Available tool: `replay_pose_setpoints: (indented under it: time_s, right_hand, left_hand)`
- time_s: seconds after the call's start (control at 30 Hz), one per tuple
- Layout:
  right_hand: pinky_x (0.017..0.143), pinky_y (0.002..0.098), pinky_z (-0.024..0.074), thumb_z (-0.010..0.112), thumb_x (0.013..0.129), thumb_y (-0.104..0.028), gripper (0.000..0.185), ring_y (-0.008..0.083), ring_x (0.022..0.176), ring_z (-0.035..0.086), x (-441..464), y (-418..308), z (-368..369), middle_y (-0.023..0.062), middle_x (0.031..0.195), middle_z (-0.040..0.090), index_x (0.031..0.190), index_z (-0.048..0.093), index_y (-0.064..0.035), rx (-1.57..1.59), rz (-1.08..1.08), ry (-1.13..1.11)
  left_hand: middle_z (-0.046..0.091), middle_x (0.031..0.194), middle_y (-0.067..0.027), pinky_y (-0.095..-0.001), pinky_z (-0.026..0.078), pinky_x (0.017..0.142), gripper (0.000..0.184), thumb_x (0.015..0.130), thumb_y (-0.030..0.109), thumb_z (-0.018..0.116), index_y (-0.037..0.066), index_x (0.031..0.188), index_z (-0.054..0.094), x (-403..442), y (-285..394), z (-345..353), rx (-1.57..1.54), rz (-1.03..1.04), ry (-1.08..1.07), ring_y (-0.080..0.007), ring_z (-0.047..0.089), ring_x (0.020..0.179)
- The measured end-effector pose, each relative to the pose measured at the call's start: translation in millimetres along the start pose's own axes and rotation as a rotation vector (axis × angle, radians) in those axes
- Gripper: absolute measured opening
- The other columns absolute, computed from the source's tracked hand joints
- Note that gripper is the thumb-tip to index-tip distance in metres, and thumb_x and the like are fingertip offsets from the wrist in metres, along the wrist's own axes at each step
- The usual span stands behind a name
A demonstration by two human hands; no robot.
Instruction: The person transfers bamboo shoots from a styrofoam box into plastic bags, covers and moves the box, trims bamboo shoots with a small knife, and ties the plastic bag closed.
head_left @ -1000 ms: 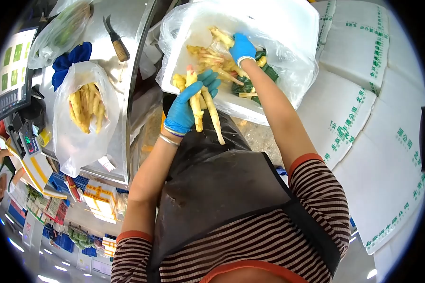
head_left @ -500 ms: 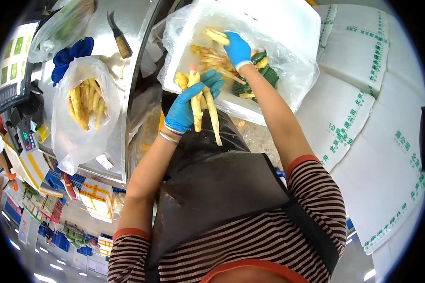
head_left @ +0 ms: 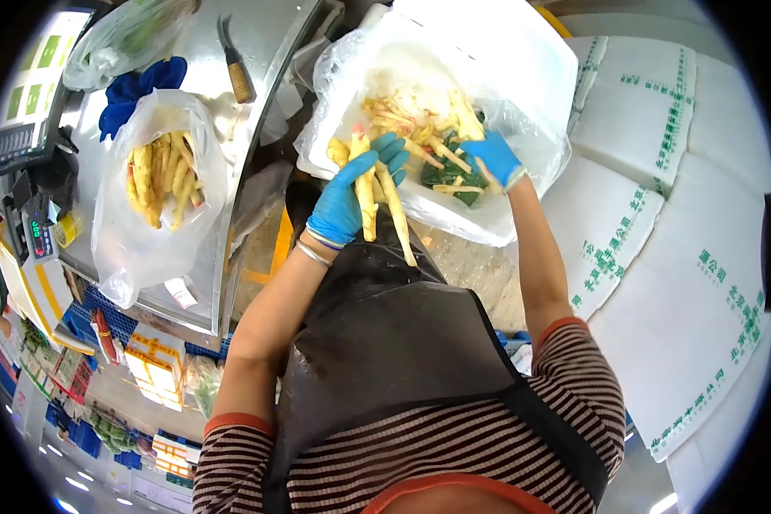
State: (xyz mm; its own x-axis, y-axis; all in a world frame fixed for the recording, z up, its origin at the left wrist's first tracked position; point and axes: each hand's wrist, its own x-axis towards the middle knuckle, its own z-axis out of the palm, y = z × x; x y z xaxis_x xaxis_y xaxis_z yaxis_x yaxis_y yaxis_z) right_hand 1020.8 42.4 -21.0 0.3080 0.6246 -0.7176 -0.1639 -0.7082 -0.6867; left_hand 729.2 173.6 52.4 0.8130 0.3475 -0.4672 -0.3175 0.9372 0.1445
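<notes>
My left hand [head_left: 343, 201], in a blue glove, is closed around several long pieces of young ginger [head_left: 367, 206], pale yellow with a pink tip, above my lap at the box's near edge. At the right of the white foam box [head_left: 522, 60], my right hand [head_left: 494, 160], also gloved in blue, has its fingers closed on a thick piece of young ginger [head_left: 465, 118]; its fingertips are partly hidden. More pink-tipped ginger [head_left: 403, 116] lies in the plastic-lined box, near some dark green vegetable matter [head_left: 467, 199].
On the metal table [head_left: 261, 43] at left, a clear bag [head_left: 128, 248] holds ginger beside a curved knife [head_left: 236, 68], a dark blue cloth [head_left: 141, 90] and a digital scale display [head_left: 38, 231]. White printed sacks [head_left: 660, 325] are stacked at right.
My right hand has moved right and nearer to me inside the box, taking a piece of ginger along. The left hand still holds its ginger, shifted slightly in view.
</notes>
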Motion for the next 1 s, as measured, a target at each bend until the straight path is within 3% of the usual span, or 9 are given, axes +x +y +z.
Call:
replay_pose_setpoints:
  time_s: [0.13,0.17,0.27,0.43,0.5,0.53,0.73,0.9,1.0]
  right_hand:
    - [0.078,0.0309,0.0504,0.071,0.078,-0.023,0.051,0.0181,0.085,0.062,-27.6,-5.2,-5.4,0.0114,0.097,0.066,0.119,0.059,0.0041,-0.502,0.006,0.298]
    - [0.078,0.0309,0.0507,0.071,0.081,-0.024,0.050,0.0183,0.087,0.063,-34.2,-5.3,0.6,0.0108,0.099,0.067,0.120,0.058,0.0048,-0.483,-0.147,0.332]
    - [0.080,0.0285,0.0501,0.069,0.085,-0.019,0.049,0.0165,0.095,0.062,-50.9,-17.7,2.5,0.0127,0.109,0.065,0.126,0.054,0.0018,-0.216,0.047,0.122]
    - [0.091,0.0338,0.0515,0.065,0.088,-0.018,0.057,0.0217,0.108,0.061,-105.5,-76.7,68.6,0.0121,0.121,0.061,0.137,0.044,0.0025,0.365,0.026,-0.133]
    - [0.093,0.0317,0.0496,0.063,0.090,-0.017,0.054,0.0188,0.111,0.058,-118.8,-91.0,108.7,0.0107,0.125,0.059,0.138,0.045,0.0015,0.491,-0.065,-0.291]
    - [0.091,0.0282,0.0476,0.065,0.090,-0.017,0.049,0.0148,0.108,0.057,-124.1,-93.1,117.3,0.0077,0.120,0.061,0.133,0.050,0.0013,0.342,-0.020,-0.298]
    - [0.088,0.0276,0.0457,0.064,0.091,-0.020,0.039,0.0115,0.100,0.056,-116.4,-162.8,202.5,0.0029,0.108,0.061,0.124,0.055,-0.0008,0.221,-0.134,-0.493]
    - [0.070,0.0229,0.0483,0.064,0.091,-0.028,0.031,0.0083,0.078,0.057,-106.0,-207.0,283.0,0.0022,0.089,0.063,0.109,0.062,-0.0027,0.259,0.088,-0.874]
    - [0.078,0.0247,0.0506,0.066,0.091,-0.031,0.038,0.0124,0.090,0.059,-80.1,-207.2,343.1,0.0072,0.100,0.063,0.116,0.058,-0.0031,0.344,0.276,-0.961]
  left_hand:
    - [0.040,0.145,-0.0201,-0.0424,0.030,0.115,0.059,0.096,0.025,0.050,-0.003,0.144,0.033,-0.8,-2.8,6.0,-0.002,-0.002,0.015,-0.0310,0.039,0.136]
    - [0.040,0.145,-0.0196,-0.0425,0.030,0.115,0.059,0.096,0.025,0.050,-0.003,0.144,0.032,1.6,0.4,7.8,0.004,0.008,0.013,-0.0309,0.039,0.136]
    - [0.040,0.145,-0.0182,-0.0433,0.030,0.115,0.059,0.096,0.025,0.050,-0.003,0.145,0.032,-1.5,1.1,10.8,0.019,0.016,0.041,-0.0304,0.038,0.137]
    - [0.043,0.146,-0.0099,-0.0379,0.033,0.110,0.054,0.095,0.027,0.052,0.000,0.140,0.041,-10.2,-0.4,22.9,0.078,0.046,0.095,-0.0244,0.041,0.132]
    - [0.054,0.124,-0.0056,-0.0286,0.043,0.095,0.045,0.093,0.025,0.060,0.004,0.132,0.050,-17.9,0.8,36.5,0.172,0.074,0.160,-0.0150,0.052,0.110]
    - [0.057,0.111,-0.0025,-0.0249,0.046,0.086,0.043,0.092,0.024,0.064,0.006,0.129,0.053,-21.4,2.8,43.5,0.242,0.067,0.210,-0.0110,0.055,0.098]
    - [0.061,0.107,-0.0055,-0.0271,0.048,0.083,0.041,0.092,0.025,0.065,-0.001,0.121,0.053,-54.3,56.8,47.1,0.475,0.577,0.438,-0.0116,0.057,0.095]
    - [0.055,0.121,-0.0126,-0.0299,0.046,0.090,0.054,0.097,0.035,0.058,-0.003,0.131,0.043,-119.3,103.9,34.8,0.457,0.934,0.687,-0.0167,0.055,0.106]
    - [0.054,0.126,-0.0109,-0.0305,0.045,0.093,0.067,0.096,0.045,0.055,0.000,0.141,0.037,-155.7,124.8,18.6,0.435,1.015,0.885,-0.0192,0.055,0.109]
